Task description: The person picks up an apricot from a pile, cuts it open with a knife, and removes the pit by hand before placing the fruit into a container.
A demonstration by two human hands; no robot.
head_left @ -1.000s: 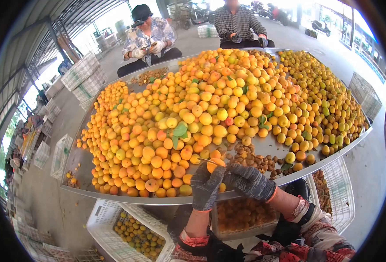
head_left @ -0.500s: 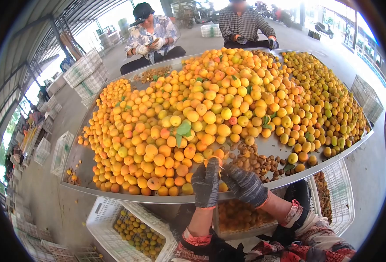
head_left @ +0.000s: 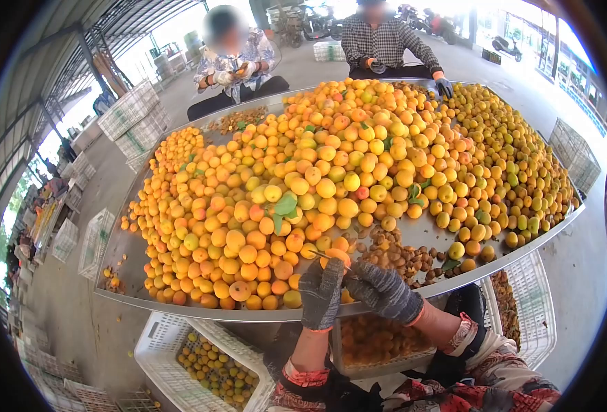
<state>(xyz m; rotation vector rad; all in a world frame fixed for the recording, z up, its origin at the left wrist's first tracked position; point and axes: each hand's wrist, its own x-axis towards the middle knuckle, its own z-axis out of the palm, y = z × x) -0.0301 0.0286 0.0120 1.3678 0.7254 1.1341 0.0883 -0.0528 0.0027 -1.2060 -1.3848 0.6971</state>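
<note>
At the near edge of a metal tray table (head_left: 200, 313), my left hand (head_left: 320, 292) in a grey glove is closed around an orange fruit (head_left: 336, 257), whose upper part shows above the fingers. A thin dark thing juts from that hand toward the upper left. Beside it, my right hand (head_left: 386, 292), also gloved, is closed with its fingertips against the fruit's right side; what it pinches is too small to name. Beyond lies a large heap of apricots (head_left: 248, 185). Brown pits (head_left: 392, 254) lie just past my right hand.
Two people sit across the table, one in a floral shirt (head_left: 259, 51), one in a checked shirt (head_left: 386, 41). White crates stand below the near edge, one with greenish-yellow fruit (head_left: 214, 364), another with orange pieces (head_left: 379, 340). More crates (head_left: 135, 117) are stacked at left.
The fruit at my left hand shows more above the fingers, with a thin dark thing beside it. The checked-shirt person's hand at the right has reached onto the tray.
</note>
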